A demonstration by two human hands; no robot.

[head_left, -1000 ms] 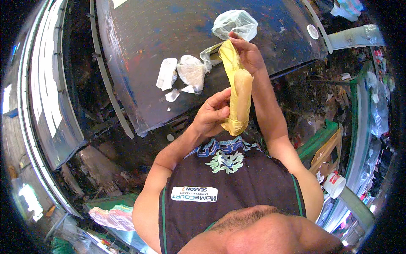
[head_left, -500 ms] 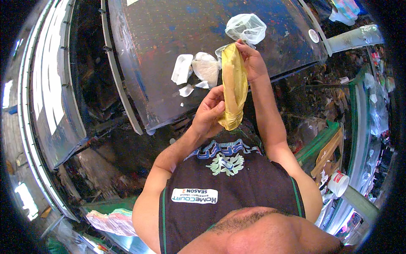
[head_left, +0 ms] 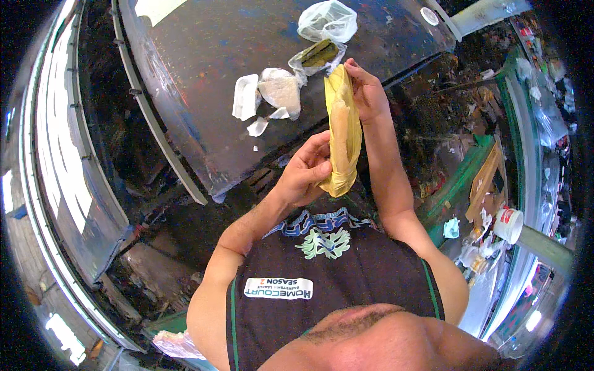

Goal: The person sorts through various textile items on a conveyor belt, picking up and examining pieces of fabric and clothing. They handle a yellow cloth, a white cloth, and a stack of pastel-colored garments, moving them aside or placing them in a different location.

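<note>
Wrapper [head_left: 352,137] — held btwn L hand [head_left: 307,169] & R hand [head_left: 370,98].

The table [head_left: 198,117] has a dark, scuffed surface with a dull sheen; on it lie a thin, translucent, crinkled plastic bag [head_left: 328,22] and a smooth white tray [head_left: 245,97] resembling plastic foam. Over the table's near edge, the yellow wrapper [head_left: 353,145] looks thin, creased and faintly glossy around a smooth pale filling [head_left: 340,133]. Nearer than the table, the dark shirt [head_left: 352,278] is matt cloth.
</note>
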